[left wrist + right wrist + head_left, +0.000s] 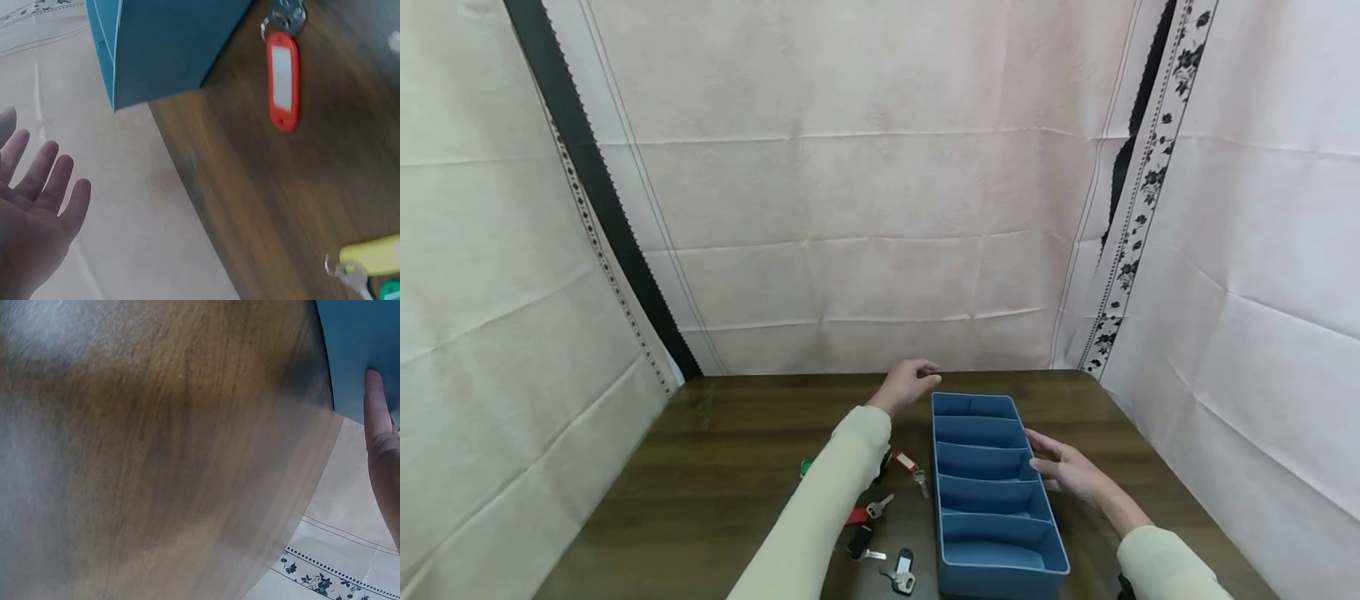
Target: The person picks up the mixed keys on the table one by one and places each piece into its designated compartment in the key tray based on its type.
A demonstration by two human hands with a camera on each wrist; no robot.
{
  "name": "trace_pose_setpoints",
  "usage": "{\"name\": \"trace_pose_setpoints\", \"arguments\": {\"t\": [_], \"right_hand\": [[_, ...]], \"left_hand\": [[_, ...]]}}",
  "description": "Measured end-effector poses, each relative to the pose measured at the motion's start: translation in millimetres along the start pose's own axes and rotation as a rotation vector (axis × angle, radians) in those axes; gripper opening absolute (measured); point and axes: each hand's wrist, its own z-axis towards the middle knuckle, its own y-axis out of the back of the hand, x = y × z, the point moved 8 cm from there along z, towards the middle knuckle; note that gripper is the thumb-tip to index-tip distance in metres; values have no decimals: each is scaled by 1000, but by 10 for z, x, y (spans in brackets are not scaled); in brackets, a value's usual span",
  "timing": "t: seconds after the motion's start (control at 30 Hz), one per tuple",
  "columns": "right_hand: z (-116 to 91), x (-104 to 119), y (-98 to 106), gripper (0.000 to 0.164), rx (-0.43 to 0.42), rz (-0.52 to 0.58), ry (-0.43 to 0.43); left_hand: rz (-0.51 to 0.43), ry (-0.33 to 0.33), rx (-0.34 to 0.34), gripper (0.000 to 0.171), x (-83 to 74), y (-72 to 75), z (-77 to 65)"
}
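A long blue box (pixel 1000 582) with several compartments in a row stands on the table. Beside its far left corner my left hand (pixel 907 383) is raised, holding nothing. The left wrist view shows that hand's fingers (pixel 76 206) spread and relaxed, apart from the box. Along the box's right side lies my right hand (pixel 1069 468), its fingertips at the wall and rim. In the right wrist view one straight finger (pixel 377 409) touches the box's outer wall (pixel 350 350). Inside the box, the compartments I can see into hold nothing visible.
Left of the box lie several tagged keys: a red-tagged key (pixel 921 479), another red tag (pixel 857 517), a black tag (pixel 861 542) and a black-edged tag (pixel 905 562). My left sleeve partly covers them. A yellow tag (pixel 372 255) shows too. Pale cloth (pixel 865 192) hangs behind the table.
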Motion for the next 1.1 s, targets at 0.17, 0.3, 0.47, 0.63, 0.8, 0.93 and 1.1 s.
{"name": "trace_pose_setpoints", "arguments": {"t": [0.17, 0.3, 0.47, 0.63, 0.8, 0.93, 1.1], "right_hand": [[2, 7, 0, 64, 6, -3, 5], [11, -1, 2, 65, 18, 0, 7], [7, -20, -5, 66, 31, 8, 8], [3, -26, -6, 67, 32, 26, -7], [14, -27, -6, 67, 42, 36, 2], [22, -26, -15, 67, 56, 33, 14], [14, -16, -19, 66, 48, 27, -4]], "left_hand": [[11, -5, -2, 30, 30, 184, -71], [17, -2, -13, 29, 69, 341, -152], [47, -21, -27, 28, 161, 512, -280], [51, -13, -36, 30, 265, 672, -425], [70, 16, -70, 28, 402, 866, -601], [86, 45, -100, 26, 537, 1013, -758], [87, 87, -116, 26, 702, 1140, -954]]}}
